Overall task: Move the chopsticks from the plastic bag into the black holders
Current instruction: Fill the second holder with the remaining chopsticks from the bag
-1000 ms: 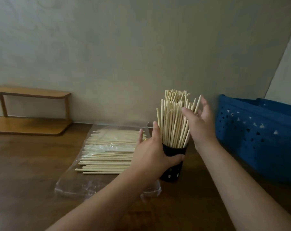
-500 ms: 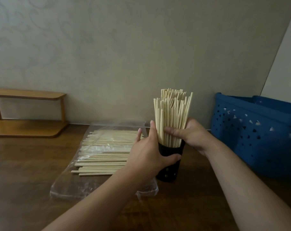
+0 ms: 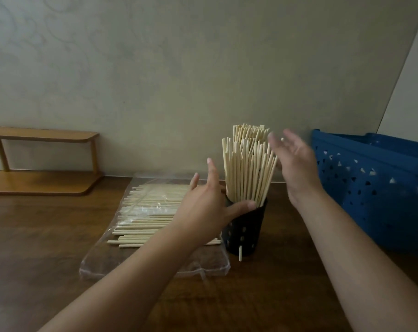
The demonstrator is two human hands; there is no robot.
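1. A black holder (image 3: 245, 232) stands upright on the dark wooden table (image 3: 35, 236), packed with a tall bunch of pale chopsticks (image 3: 247, 168) that lean slightly to the right and fan out at the top.
2. The left hand (image 3: 203, 207) is at the holder's left side. Its thumb lies across the front of the rim, touching it, while the fingers (image 3: 212, 168) point up and stay fairly straight beside the bunch.
3. The right hand (image 3: 296, 168) hovers to the right of the bunch, palm turned toward it, fingers spread wide and holding nothing. It is blurred, so I cannot tell whether it touches the sticks.
4. One short stick end (image 3: 240, 254) pokes out through a hole low in the holder and reaches the table.
5. Left of the holder lies a clear plastic bag (image 3: 155, 267), flat on the table, with many more loose chopsticks (image 3: 150, 212) lying crosswise inside it.
6. A blue perforated basket (image 3: 375, 188) sits well to the right.
7. A low wooden shelf (image 3: 42, 161) stands against the wall at the far left.
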